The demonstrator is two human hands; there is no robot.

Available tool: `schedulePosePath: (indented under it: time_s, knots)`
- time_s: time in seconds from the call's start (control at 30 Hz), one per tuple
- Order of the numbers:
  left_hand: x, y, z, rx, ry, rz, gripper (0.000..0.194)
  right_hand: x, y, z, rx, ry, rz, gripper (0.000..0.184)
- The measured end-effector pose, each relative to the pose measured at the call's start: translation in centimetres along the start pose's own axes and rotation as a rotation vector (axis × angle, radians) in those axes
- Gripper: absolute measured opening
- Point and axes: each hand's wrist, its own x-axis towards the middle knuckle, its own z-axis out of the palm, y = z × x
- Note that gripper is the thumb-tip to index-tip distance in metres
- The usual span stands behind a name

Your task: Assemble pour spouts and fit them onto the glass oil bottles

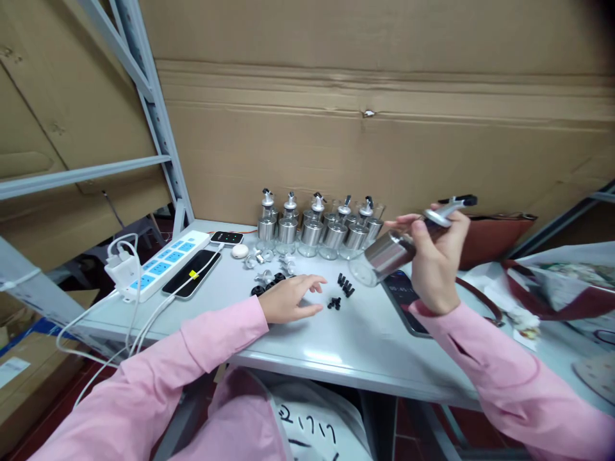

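Bottle (390, 253), steel-sleeved glass, tilted: right fingers (423, 239) clamped on it, left fingers (311, 280) apart.

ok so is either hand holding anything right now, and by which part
The right hand holds a bottle, tilted, by its upper end, near the neck below the spout. The left hand visibly holds nothing.

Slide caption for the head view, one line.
Right hand holds a steel-sleeved glass pourer bottle tilted; left hand is open near small black parts.
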Motion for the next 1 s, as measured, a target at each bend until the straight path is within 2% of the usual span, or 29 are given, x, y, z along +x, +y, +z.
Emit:
schedulePosePath:
  time_s: [0.13,0.23,0.27,0.3,0.43,0.57,0.7,0.8,0.83,0.87,0.9,0.93,0.97,1.0]
  knots:
    - [0.1,-0.2,0.4,0.115,-0.103,0.046,0.027,4.2,5.3,-2.5,-0.206,0.136,0.01,0.034]
    - [0.2,-0.2,0.4,0.15,-0.117,0.079,0.022,6.1,9.3,-3.9,-0.293,0.102,0.143,0.035]
    - [0.2,-0.2,0.4,0.157,-0.116,0.085,0.021,6.5,10.4,-4.1,-0.328,0.105,0.158,0.035]
    - [0.3,-0.2,0.4,0.165,-0.118,0.09,0.02,6.7,11.4,-4.1,-0.368,0.053,0.151,0.034]
    - [0.3,-0.2,0.3,0.18,-0.13,0.107,0.017,6.6,13.8,-3.6,-0.487,-0.021,0.116,0.038]
    - [0.2,-0.4,0.5,0.187,-0.123,0.128,0.016,6.2,14.5,-3.2,-0.587,-0.092,0.234,0.038]
    - [0.2,-0.6,0.7,0.213,-0.12,0.138,0.017,6.5,14.5,-2.8,-0.557,-0.035,0.274,0.046]
    - [0.2,-0.6,0.5,0.235,-0.088,0.154,0.021,6.0,12.9,-1.8,-0.583,0.156,0.144,0.052]
    - [0.2,-0.5,0.3,0.245,-0.062,0.173,0.023,5.5,11.7,-1.3,-0.619,0.258,0.085,0.048]
    - [0.1,-0.2,0.1,0.259,-0.02,0.195,0.025,4.6,10.2,-0.8,-0.633,0.286,0.037,0.045]
    - [0.1,0.2,-0.1,0.278,0.036,0.215,0.027,3.5,8.4,-0.3,-0.626,0.235,-0.012,0.042]
    - [0.0,0.8,-0.4,0.299,0.105,0.237,0.028,2.1,6.4,0.2,-0.594,0.121,-0.072,0.035]
    - [-0.1,1.6,-0.5,0.316,0.184,0.254,0.029,0.5,4.3,0.6,-0.534,-0.053,-0.123,0.024]
    - [-0.2,2.6,-0.6,0.317,0.25,0.278,0.03,-1.3,2.4,0.9,-0.46,-0.328,-0.149,0.014]
